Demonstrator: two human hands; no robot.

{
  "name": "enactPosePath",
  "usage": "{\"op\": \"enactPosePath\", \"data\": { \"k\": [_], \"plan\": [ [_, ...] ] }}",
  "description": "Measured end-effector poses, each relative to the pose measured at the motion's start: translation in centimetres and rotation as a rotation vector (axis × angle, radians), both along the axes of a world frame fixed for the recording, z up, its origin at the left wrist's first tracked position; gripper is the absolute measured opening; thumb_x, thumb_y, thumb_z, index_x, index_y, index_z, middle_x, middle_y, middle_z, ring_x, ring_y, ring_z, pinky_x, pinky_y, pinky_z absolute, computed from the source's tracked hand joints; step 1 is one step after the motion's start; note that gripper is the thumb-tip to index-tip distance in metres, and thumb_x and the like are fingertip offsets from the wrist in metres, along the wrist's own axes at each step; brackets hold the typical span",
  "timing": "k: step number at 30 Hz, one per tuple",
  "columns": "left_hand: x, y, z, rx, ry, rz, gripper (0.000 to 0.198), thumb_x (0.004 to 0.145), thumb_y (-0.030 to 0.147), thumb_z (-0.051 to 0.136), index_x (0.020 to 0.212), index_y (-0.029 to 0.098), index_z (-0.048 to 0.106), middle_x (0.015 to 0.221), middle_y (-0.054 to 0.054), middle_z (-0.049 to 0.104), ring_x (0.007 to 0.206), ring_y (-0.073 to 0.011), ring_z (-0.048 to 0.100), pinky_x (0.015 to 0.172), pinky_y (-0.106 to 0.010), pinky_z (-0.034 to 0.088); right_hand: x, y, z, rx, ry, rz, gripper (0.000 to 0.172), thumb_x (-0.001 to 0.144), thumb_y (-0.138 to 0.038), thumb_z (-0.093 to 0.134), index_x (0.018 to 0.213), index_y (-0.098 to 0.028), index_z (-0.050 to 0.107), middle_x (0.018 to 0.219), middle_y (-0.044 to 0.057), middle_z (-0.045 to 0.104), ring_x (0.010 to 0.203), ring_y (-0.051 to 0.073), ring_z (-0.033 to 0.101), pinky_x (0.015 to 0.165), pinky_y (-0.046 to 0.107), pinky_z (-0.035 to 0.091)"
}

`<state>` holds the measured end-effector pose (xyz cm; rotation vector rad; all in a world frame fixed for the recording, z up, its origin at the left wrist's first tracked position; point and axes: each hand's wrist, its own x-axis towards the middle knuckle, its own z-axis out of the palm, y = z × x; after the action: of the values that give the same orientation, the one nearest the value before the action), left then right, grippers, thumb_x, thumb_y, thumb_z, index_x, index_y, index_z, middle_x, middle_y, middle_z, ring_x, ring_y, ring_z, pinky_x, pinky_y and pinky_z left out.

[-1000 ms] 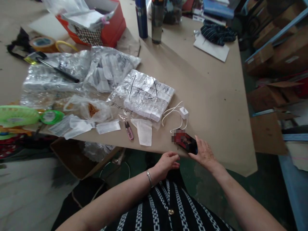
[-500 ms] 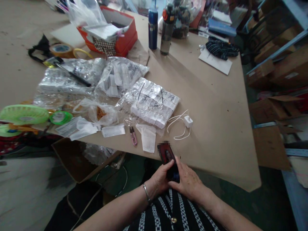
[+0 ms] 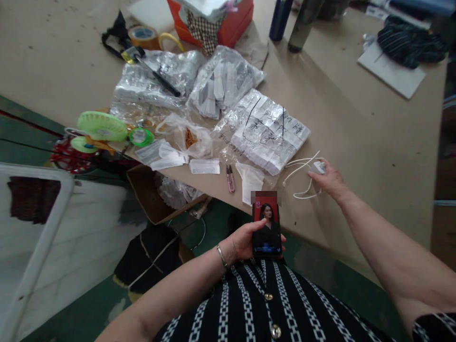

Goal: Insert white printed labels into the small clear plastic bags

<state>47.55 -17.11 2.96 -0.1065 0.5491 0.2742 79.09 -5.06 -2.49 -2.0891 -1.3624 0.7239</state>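
A phone with a lit red and dark screen is in my left hand, its thumb over the left edge and fingertips showing at the right edge. On the table, my right hand has its fingers closed round a white charger plug. A white cable lies in loops just left of that hand. Beyond the phone are a white cloth-like piece and pink-handled thread snips. A clear bag of white packets with black writing lies behind them.
More clear bags, a green fan, a tape roll and a red box lie further left and back. Two bottles stand at the back. An open carton sits below the table edge.
My right hand has left the phone and moved right to the charger plug, closing on it. My left hand still holds the phone, whose screen now faces up. The view has shifted.
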Motion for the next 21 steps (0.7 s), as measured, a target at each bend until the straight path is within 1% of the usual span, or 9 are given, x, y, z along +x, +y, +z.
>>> {"op": "enactPosePath", "data": {
  "k": [2, 5, 7, 9, 12, 14, 16, 18, 21],
  "plan": [
    [-0.6, 0.0, 0.6, 0.018, -0.041, -0.006, 0.044, 0.082, 0.045, 0.052, 0.104, 0.008, 0.060, 0.102, -0.017, 0.067, 0.091, -0.0278, 0.064, 0.091, -0.047, 0.040, -0.5, 0.3, -0.3, -0.010, 0.076, -0.092, 0.051, 0.061, -0.034, 0.071, 0.109, -0.018, 0.062, 0.084, 0.005, 0.064, 0.082, 0.023, 0.058, 0.083, 0.043, 0.045],
    [-1.2, -0.1, 1.1, 0.044, -0.064, -0.015, 0.043, 0.082, 0.044, 0.053, 0.105, 0.010, 0.061, 0.107, -0.017, 0.065, 0.097, -0.0291, 0.062, 0.091, -0.047, 0.040, -0.9, -0.8, -0.7, -0.015, 0.223, -0.181, 0.045, 0.058, -0.031, 0.071, 0.101, -0.018, 0.064, 0.079, 0.002, 0.063, 0.077, 0.020, 0.058, 0.075, 0.036, 0.049],
    [-1.6, -0.1, 1.4, 0.066, -0.064, -0.038, 0.044, 0.081, 0.045, 0.053, 0.105, 0.009, 0.062, 0.109, -0.018, 0.064, 0.099, -0.0301, 0.062, 0.090, -0.046, 0.041, -1.0, -3.0, -0.6, -0.031, 0.369, -0.244, 0.045, 0.058, -0.034, 0.070, 0.099, -0.019, 0.062, 0.080, 0.002, 0.063, 0.072, 0.018, 0.059, 0.066, 0.030, 0.051],
    [-2.0, -0.1, 1.8, 0.100, -0.053, -0.076, 0.044, 0.081, 0.044, 0.053, 0.104, 0.008, 0.062, 0.109, -0.019, 0.064, 0.097, -0.0298, 0.062, 0.088, -0.045, 0.043, -1.1, -6.6, 0.0, -0.066, 0.522, -0.316, 0.043, 0.060, -0.039, 0.067, 0.097, -0.019, 0.059, 0.080, 0.002, 0.064, 0.065, 0.017, 0.061, 0.055, 0.028, 0.051],
    [-2.4, -0.4, 2.8, 0.183, 0.023, -0.134, 0.041, 0.080, 0.040, 0.056, 0.103, 0.008, 0.064, 0.106, -0.019, 0.066, 0.092, -0.0272, 0.064, 0.084, -0.041, 0.046, -0.9, -14.7, 1.9, -0.137, 0.706, -0.383, 0.041, 0.057, -0.040, 0.070, 0.092, -0.019, 0.061, 0.078, 0.005, 0.067, 0.065, 0.021, 0.065, 0.055, 0.031, 0.055],
    [-2.4, -0.8, 3.5, 0.266, 0.113, -0.174, 0.041, 0.079, 0.041, 0.057, 0.101, 0.009, 0.066, 0.104, -0.018, 0.066, 0.090, -0.0265, 0.064, 0.082, -0.038, 0.047, -0.4, -21.6, 2.9, -0.164, 0.779, -0.438, 0.037, 0.059, -0.041, 0.072, 0.088, -0.019, 0.064, 0.079, 0.008, 0.069, 0.067, 0.025, 0.067, 0.059, 0.036, 0.057],
    [-1.8, -1.3, 4.2, 0.353, 0.195, -0.259, 0.045, 0.075, 0.045, 0.060, 0.102, 0.009, 0.068, 0.105, -0.018, 0.066, 0.092, -0.0280, 0.064, 0.082, -0.038, 0.047, 0.4, -29.2, 3.1, -0.188, 0.852, -0.527, 0.037, 0.063, -0.043, 0.071, 0.091, -0.019, 0.066, 0.081, 0.009, 0.070, 0.070, 0.027, 0.069, 0.062, 0.038, 0.057],
    [-0.4, -2.0, 4.9, 0.439, 0.308, -0.313, 0.048, 0.067, 0.051, 0.065, 0.096, 0.012, 0.071, 0.102, -0.016, 0.068, 0.091, -0.0303, 0.064, 0.082, -0.041, 0.048, 1.6, -36.9, 2.7, -0.280, 1.057, -0.697, 0.039, 0.064, -0.047, 0.071, 0.097, -0.025, 0.067, 0.087, 0.006, 0.071, 0.077, 0.027, 0.069, 0.069, 0.037, 0.057],
    [3.1, -3.7, 5.7, 0.583, 0.470, -0.354, 0.052, 0.059, 0.060, 0.067, 0.090, 0.019, 0.074, 0.094, -0.013, 0.070, 0.088, -0.0341, 0.065, 0.081, -0.048, 0.049, 3.5, -47.8, 2.3, -0.289, 1.116, -0.856, 0.044, 0.056, -0.052, 0.076, 0.092, -0.029, 0.067, 0.088, 0.005, 0.069, 0.086, 0.028, 0.067, 0.079, 0.037, 0.055]
  ]
}}
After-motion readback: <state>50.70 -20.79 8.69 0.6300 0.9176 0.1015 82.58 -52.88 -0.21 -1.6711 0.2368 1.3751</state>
